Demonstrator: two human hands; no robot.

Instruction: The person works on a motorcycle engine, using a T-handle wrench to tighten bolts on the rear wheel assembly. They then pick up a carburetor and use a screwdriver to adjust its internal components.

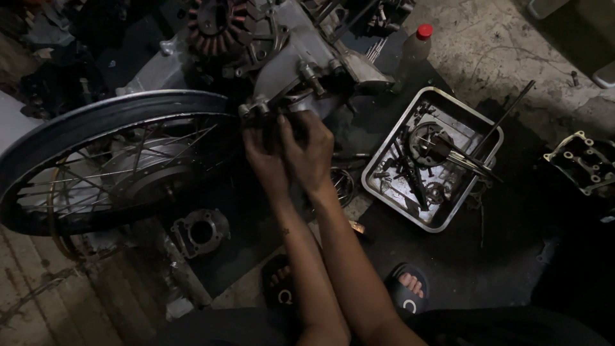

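Both my hands reach to the lower edge of a grey metal engine case [291, 61] lying on the dark floor. My left hand [262, 157] is curled against the case's underside, its fingers hidden in shadow. Pressed beside it, my right hand [311, 150] has its fingers bent onto the same edge near a bolt lug [253, 109]. What the fingers hold is too dark to tell. A coppery stator coil ring [218, 25] shows at the top of the engine.
A spoked wheel with tyre [96, 160] lies at left. Below it is a cylinder block [198, 232]. A metal tray [474, 115] with gears, bolts and tools sits at right, a red-capped bottle [413, 51] behind it, a cylinder head [586, 163] at far right. My sandalled feet [407, 288] are below.
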